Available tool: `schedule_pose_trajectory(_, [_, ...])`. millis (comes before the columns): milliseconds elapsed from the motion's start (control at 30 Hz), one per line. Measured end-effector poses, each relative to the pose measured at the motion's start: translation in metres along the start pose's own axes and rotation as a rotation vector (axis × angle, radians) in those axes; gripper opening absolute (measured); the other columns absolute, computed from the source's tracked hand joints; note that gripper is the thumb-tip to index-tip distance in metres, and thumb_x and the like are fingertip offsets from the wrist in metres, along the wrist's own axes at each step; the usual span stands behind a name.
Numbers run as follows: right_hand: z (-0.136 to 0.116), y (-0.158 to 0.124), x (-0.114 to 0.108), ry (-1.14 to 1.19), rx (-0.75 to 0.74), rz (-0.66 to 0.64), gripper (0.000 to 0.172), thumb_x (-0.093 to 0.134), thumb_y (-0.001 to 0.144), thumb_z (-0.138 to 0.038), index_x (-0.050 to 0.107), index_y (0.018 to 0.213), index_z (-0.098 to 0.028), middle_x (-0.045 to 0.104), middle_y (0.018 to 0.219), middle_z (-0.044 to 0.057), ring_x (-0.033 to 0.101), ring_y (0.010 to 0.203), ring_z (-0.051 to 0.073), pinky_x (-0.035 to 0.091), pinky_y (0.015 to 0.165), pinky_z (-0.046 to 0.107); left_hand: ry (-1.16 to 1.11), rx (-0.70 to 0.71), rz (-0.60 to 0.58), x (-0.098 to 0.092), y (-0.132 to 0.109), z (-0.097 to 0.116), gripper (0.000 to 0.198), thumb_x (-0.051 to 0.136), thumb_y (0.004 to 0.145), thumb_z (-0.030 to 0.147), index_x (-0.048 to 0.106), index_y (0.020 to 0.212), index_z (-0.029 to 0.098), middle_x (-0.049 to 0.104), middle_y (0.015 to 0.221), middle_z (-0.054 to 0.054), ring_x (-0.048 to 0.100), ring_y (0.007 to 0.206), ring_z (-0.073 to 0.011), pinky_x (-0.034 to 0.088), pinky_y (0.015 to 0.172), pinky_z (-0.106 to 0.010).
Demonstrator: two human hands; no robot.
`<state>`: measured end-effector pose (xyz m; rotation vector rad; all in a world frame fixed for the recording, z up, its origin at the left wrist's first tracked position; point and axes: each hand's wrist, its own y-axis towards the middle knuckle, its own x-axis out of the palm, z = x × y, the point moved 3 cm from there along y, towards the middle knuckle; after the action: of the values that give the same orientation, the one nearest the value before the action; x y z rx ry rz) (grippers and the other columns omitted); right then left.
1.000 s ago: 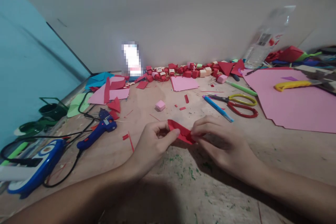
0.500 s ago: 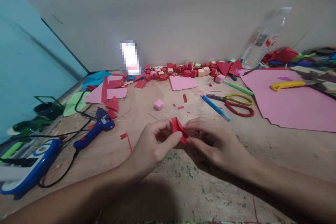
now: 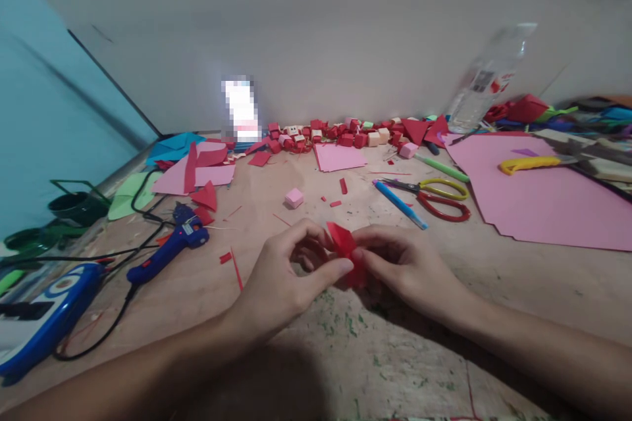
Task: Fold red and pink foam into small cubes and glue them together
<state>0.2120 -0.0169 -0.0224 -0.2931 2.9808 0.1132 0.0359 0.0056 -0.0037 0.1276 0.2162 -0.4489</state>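
Observation:
Between my two hands, just above the wooden table (image 3: 316, 368), is a small folded piece of red paper (image 3: 342, 238). My left hand (image 3: 296, 270) has its thumb and fingers closed about the paper's left side. From the right, my right hand (image 3: 409, 270) pinches the paper between thumb and fingers. The paper's lower part looks blurred and its underside is hidden by my fingers. A small pink paper cube (image 3: 294, 198) sits on the table beyond my hands, near red paper scraps (image 3: 343, 185).
Scissors (image 3: 439, 194) and a blue pen (image 3: 401, 204) lie right of centre, with pink sheets (image 3: 548, 210) and a yellow-handled cutter (image 3: 530, 164) beyond. A blue glue gun (image 3: 170, 247) with its cord lies left. Red paper cubes (image 3: 348, 139), a bright phone (image 3: 241, 108) and a bottle (image 3: 486, 85) line the back.
The red paper has turned in my fingers and its upper flap now leans differently. My right thumb has moved up onto its face. The whole view has shifted slightly.

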Motion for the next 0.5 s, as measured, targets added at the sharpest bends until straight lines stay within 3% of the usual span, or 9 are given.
schedule_pose_trajectory(233, [-0.006,0.000,-0.001,-0.043,0.004,-0.008,0.014,0.064,0.091,-0.025,0.076,0.089,-0.020,0.077,0.080,0.003,0.069,0.069,0.015,0.053,0.062,0.025,0.023,0.081,-0.007,0.001,0.000,-0.002,0.015,0.064,0.092,0.017,0.073,0.104,0.017,0.076,0.095,-0.002,0.071,0.080,-0.0164,0.057,0.071,-0.025])
schedule_pose_trajectory(400, [-0.002,-0.001,0.001,0.032,0.133,-0.060,0.022,0.064,0.093,-0.035,0.071,0.080,-0.018,0.064,0.058,-0.002,0.056,0.047,0.011,0.041,0.044,0.021,0.021,0.056,-0.056,0.002,-0.001,-0.006,0.021,0.063,0.095,0.021,0.078,0.110,0.017,0.078,0.094,-0.003,0.072,0.085,-0.0181,0.057,0.073,-0.024])
schedule_pose_trajectory(500, [0.004,-0.001,0.000,0.072,0.181,-0.051,0.026,0.064,0.093,-0.037,0.069,0.077,-0.018,0.064,0.056,-0.001,0.056,0.045,0.011,0.042,0.044,0.021,0.029,0.036,-0.054,0.003,-0.001,-0.008,0.021,0.063,0.096,0.022,0.079,0.108,0.016,0.078,0.090,-0.002,0.072,0.083,-0.0179,0.056,0.072,-0.024])
